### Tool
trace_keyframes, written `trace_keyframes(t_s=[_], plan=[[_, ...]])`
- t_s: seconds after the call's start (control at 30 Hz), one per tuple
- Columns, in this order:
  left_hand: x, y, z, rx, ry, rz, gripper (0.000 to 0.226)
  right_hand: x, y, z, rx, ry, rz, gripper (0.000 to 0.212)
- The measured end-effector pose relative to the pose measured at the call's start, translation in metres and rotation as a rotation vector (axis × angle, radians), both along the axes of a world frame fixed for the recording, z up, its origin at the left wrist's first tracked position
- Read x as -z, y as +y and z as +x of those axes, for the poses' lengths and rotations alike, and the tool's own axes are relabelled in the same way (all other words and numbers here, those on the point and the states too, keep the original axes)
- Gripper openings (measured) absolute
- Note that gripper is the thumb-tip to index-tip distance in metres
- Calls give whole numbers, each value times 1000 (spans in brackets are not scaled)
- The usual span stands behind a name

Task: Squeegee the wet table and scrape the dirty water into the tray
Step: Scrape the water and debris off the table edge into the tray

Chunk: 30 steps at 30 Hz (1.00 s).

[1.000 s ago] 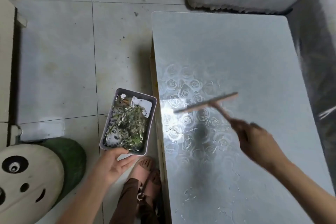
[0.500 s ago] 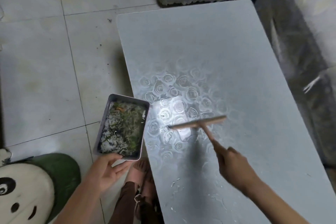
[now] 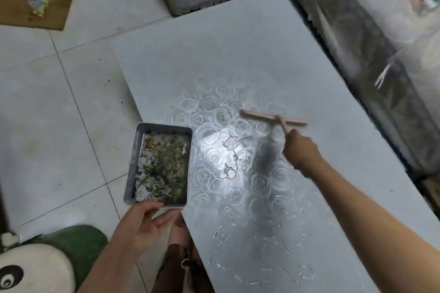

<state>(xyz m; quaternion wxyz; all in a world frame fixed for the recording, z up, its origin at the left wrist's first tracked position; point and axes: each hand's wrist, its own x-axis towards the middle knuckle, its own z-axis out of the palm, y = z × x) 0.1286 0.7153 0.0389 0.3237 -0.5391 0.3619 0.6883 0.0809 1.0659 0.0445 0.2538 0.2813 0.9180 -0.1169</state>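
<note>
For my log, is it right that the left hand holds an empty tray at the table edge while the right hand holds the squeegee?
Not empty: the head view shows the tray in the left hand holding dirty water and green scraps. The rest stands.

Rectangular grey worktop (image 3: pixel 238 43), embossed rose pattern showing under glare, surface wet, thin puddle of water (image 3: pixel 229 170) at centre-left, scattered beads and streaks (image 3: pixel 269 269) toward the near edge, far end matte.

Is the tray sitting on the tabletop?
No, the left hand holds the tray beside the table's edge, over the floor tiles.
</note>
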Motion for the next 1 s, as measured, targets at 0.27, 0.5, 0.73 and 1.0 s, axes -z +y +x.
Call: trace_keyframes(t_s=[0.27,0.5,0.73,1.0], plan=[[-15,39,-6,92,15,22,20,-43,-50,81,-114,-119,-255,35],[-30,68,-16,137,54,24,20,-68,51,8,313,151,-430,28],[-20,89,-35,157,72,49,49,-30,139,-82,562,306,-423,42],[-6,102,-58,182,63,35,50,16,140,-110,448,240,-209,24]])
